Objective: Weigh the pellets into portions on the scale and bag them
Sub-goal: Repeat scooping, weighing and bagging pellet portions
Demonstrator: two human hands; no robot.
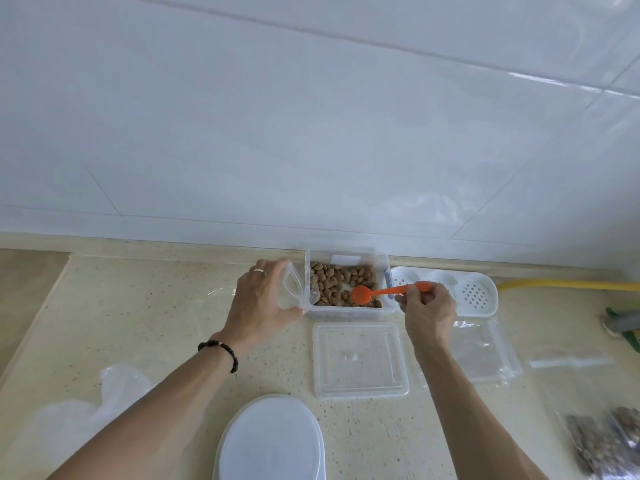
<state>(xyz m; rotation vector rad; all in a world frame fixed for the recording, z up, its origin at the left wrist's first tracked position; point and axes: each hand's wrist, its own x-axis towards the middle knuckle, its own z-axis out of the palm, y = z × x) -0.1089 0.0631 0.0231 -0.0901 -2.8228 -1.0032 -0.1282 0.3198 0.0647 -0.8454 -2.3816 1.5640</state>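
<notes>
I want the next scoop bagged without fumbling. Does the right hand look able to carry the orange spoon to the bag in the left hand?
Probably yes: the left hand holds the bag against the pellet tub, with nothing between it and the spoon in the right hand.

**Colours on the counter**

Brown almond-shaped pellets (341, 280) fill a clear plastic rectangular box (349, 311). An orange plastic spoon (388, 291) crosses it. The cream stone countertop (166, 327) is speckled brown. A white plastic perforated tray (476, 294) shows dotted holes; the wall tiles (311, 116) are glossy white.
</notes>
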